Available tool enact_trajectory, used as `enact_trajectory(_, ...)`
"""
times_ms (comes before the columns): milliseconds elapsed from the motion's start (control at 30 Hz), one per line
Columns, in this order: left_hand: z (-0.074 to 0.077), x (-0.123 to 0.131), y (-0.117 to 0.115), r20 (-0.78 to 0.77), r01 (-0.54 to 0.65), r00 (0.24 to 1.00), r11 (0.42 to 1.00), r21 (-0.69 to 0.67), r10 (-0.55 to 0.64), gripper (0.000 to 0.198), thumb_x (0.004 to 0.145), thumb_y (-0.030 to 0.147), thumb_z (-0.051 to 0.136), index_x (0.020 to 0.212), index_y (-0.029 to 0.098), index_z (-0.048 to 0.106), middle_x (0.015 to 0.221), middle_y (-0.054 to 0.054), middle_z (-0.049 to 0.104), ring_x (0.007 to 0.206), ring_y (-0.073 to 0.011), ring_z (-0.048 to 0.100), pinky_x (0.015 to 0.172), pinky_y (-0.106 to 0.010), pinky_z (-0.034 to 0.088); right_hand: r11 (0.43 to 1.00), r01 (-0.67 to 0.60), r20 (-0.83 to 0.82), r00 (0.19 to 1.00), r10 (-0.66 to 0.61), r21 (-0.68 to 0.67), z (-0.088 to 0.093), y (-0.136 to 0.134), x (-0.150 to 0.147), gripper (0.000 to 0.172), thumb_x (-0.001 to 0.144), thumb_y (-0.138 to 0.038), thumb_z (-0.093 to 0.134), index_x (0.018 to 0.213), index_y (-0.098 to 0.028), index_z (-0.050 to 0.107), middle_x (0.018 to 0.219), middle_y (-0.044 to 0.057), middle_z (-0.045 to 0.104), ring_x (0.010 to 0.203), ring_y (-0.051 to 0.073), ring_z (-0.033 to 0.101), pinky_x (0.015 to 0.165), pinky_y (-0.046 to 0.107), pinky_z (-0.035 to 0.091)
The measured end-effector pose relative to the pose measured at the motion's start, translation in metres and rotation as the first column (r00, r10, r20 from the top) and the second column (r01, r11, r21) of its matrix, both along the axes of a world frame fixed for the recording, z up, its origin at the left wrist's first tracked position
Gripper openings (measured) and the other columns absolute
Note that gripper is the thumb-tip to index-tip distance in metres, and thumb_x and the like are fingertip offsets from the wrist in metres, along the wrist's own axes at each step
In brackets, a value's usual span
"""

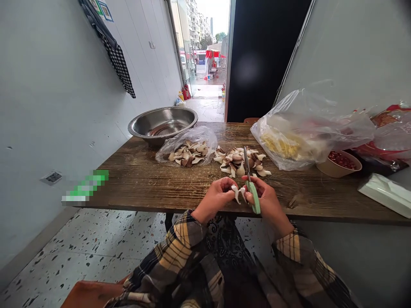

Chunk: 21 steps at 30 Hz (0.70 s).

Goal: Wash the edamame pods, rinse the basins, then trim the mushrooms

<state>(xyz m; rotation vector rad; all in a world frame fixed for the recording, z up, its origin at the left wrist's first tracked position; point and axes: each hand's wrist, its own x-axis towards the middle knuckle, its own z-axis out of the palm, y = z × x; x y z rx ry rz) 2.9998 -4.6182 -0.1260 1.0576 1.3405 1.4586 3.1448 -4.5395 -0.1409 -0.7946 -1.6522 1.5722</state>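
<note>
My left hand (pixel 219 197) is closed, pinching a pale piece of mushroom (pixel 236 193) between thumb and fingertips. Green-handled scissors (pixel 253 197) rest in my right hand (pixel 267 201), their dark blades pointing away over the table. The thumb and finger of that same hand also hold a second mushroom piece (pixel 243 193), close beside the first. Just beyond my hands lies a loose pile of mushrooms (pixel 236 159), brown-capped with whitish stems. To its left, more mushroom pieces (pixel 189 153) lie on an opened clear plastic bag (pixel 210 136).
A wide steel basin (pixel 138 128) stands at the table's back left. On the right are a plastic bag (pixel 289 137) with yellow contents, a paper bowl (pixel 335 167) of red bits and a tissue pack (pixel 387 192). The wooden table (pixel 138 188) runs between grey walls.
</note>
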Motion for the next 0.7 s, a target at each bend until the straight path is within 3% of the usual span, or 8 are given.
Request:
enact_trajectory(100,0.003,-0.003,0.000,0.039,-0.039,0.998,0.999,-0.004,0.039,0.017,0.070,0.018,0.061,0.086,0.014,0.064,0.073,0.000,0.060,0.066,-0.0101,0.053,0.065,-0.022,0.042,0.996,0.033,-0.046,0.998,-0.037,-0.089,-0.003,0.002,0.003,0.048,0.065,-0.035,0.076,0.109,-0.021,0.064,0.080,0.002,0.068,0.067,0.015,0.062,0.059,0.027,0.053)
enact_trajectory(200,0.007,0.001,-0.001,0.007,0.052,0.999,0.998,-0.026,-0.052,0.026,0.077,0.027,0.065,0.099,0.014,0.068,0.081,-0.003,0.064,0.072,-0.0118,0.056,0.069,-0.024,0.043,0.989,0.038,-0.077,0.996,-0.050,-0.145,-0.003,0.002,0.002,0.053,0.061,-0.033,0.082,0.109,-0.022,0.063,0.081,0.001,0.068,0.067,0.014,0.062,0.059,0.026,0.053)
enact_trajectory(400,0.009,0.007,-0.002,-0.047,0.060,0.997,0.998,0.005,-0.060,0.026,0.076,0.039,0.071,0.082,0.015,0.062,0.074,0.000,0.058,0.068,-0.0102,0.052,0.064,-0.022,0.040,0.986,0.022,-0.128,0.991,-0.043,-0.163,-0.006,0.004,0.002,0.059,0.059,-0.038,0.086,0.110,-0.023,0.061,0.083,0.001,0.070,0.066,0.015,0.062,0.058,0.027,0.053)
enact_trajectory(467,0.010,-0.003,0.001,-0.130,-0.005,0.992,1.000,0.016,0.007,0.025,0.075,0.037,0.071,0.079,0.016,0.059,0.071,0.001,0.056,0.064,-0.0092,0.049,0.061,-0.022,0.038,0.982,0.065,-0.150,0.984,-0.092,-0.176,-0.012,0.009,0.006,0.056,0.062,-0.041,0.085,0.110,-0.023,0.061,0.083,0.001,0.069,0.064,0.014,0.062,0.056,0.027,0.052)
enact_trajectory(567,0.014,-0.039,0.013,-0.301,-0.203,0.928,0.976,0.079,0.218,0.022,0.073,0.034,0.071,0.079,0.016,0.059,0.068,0.002,0.054,0.061,-0.0093,0.047,0.058,-0.022,0.037,0.965,0.170,-0.154,0.967,-0.202,-0.198,-0.023,0.020,0.016,0.052,0.064,-0.042,0.084,0.107,-0.023,0.062,0.080,0.000,0.067,0.063,0.014,0.062,0.055,0.027,0.052)
enact_trajectory(700,0.025,-0.112,0.038,-0.499,-0.467,0.701,0.857,0.221,0.510,0.017,0.075,0.026,0.066,0.088,0.016,0.062,0.073,0.000,0.056,0.067,-0.0126,0.051,0.065,-0.025,0.041,0.942,0.233,-0.179,0.943,-0.280,-0.243,-0.034,0.031,0.030,0.049,0.065,-0.041,0.084,0.104,-0.023,0.063,0.079,0.000,0.068,0.063,0.013,0.062,0.057,0.026,0.053)
